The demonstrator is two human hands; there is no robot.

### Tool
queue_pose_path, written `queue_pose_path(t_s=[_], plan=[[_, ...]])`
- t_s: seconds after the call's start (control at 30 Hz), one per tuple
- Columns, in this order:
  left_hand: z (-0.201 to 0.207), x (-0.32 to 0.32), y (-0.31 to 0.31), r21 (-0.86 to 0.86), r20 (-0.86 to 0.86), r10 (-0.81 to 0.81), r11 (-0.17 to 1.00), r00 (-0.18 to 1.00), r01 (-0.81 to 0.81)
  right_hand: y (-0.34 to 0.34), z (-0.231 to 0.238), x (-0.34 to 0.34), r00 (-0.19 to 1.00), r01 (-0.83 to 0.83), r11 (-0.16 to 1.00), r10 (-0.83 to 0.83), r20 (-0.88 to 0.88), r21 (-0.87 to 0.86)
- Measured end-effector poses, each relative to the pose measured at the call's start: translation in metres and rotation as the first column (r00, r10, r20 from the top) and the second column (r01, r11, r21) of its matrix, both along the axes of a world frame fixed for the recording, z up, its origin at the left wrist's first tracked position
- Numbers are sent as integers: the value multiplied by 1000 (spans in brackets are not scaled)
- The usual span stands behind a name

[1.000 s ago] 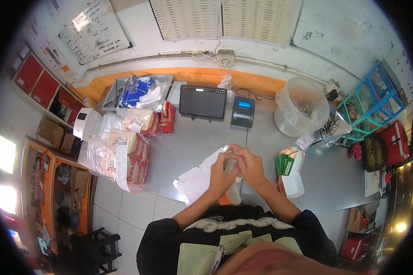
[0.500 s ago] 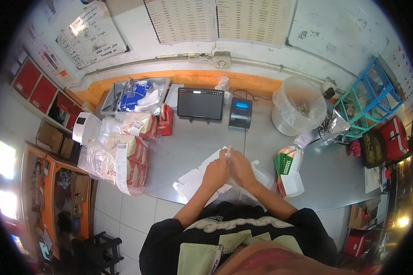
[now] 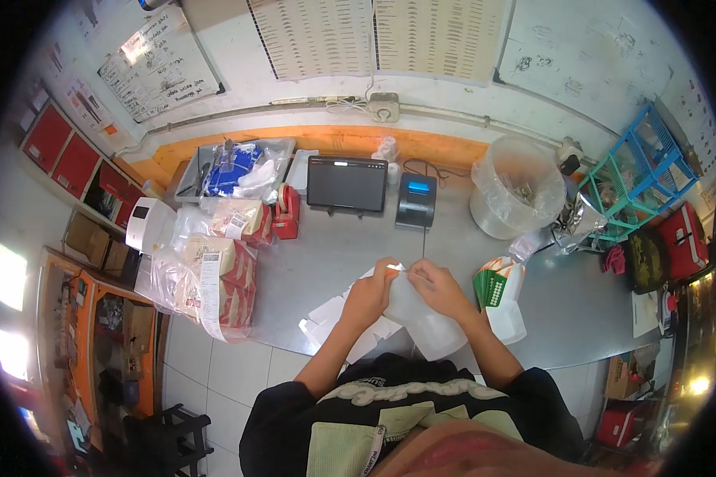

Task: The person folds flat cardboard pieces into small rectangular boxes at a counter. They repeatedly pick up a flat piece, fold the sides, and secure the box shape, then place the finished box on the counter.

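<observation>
Both hands are pinched close together above the front middle of the steel table. My left hand (image 3: 370,297) has its fingers closed on one upper corner of a translucent white sheet (image 3: 431,332). My right hand (image 3: 441,291) pinches the same sheet a little to the right. It hangs between my forearms; whether it is a bag or a single layer I cannot tell. Under my left forearm lies a flat white cardboard piece (image 3: 324,312) with cut flaps. To the right of my right hand stands an open takeaway box (image 3: 505,321), white inside, beside green-and-orange folded cartons (image 3: 492,288).
At left are plastic-wrapped red-and-cream paper bags (image 3: 237,278) and a red tape dispenser (image 3: 286,213). Behind my hands stand a tablet (image 3: 347,184) and a small black printer (image 3: 415,202). A plastic-lined bucket (image 3: 497,208) and teal rack (image 3: 624,191) stand at right.
My hands have moved apart from being pressed together. The translucent sheet now spreads open between them, more of it showing.
</observation>
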State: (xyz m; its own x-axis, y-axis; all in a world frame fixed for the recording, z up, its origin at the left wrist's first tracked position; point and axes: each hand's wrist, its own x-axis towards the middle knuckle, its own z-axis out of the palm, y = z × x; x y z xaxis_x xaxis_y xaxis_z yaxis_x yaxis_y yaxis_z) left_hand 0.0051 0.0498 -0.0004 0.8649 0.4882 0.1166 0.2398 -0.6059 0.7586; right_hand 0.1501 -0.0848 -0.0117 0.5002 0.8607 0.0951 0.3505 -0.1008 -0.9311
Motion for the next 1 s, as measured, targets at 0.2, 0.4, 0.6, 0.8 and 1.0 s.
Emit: queue_pose_path(t_s=[0.2, 0.4, 0.6, 0.8, 1.0], plan=[[4, 4, -9, 232, 541, 62, 947, 839, -220, -3, -3, 3, 882, 93, 995, -68, -466, 30], [23, -10, -4, -170, 228, 180, 975, 957, -143, -8, 35, -7, 849, 121, 989, -58, -525, 87], [22, -14, 22, -785, 246, 171, 613, 954, 92, -16, 58, -11, 881, 34, 998, -1, -472, 61], [32, -18, -8, -675, 279, 276, 738, 920, -17, -8, 65, -42, 770, 253, 942, -58, -635, 220], [44, -9, -46, -660, 341, 490, 732, 802, -167, 9, 53, -62, 830, 357, 824, -64, -554, 439]])
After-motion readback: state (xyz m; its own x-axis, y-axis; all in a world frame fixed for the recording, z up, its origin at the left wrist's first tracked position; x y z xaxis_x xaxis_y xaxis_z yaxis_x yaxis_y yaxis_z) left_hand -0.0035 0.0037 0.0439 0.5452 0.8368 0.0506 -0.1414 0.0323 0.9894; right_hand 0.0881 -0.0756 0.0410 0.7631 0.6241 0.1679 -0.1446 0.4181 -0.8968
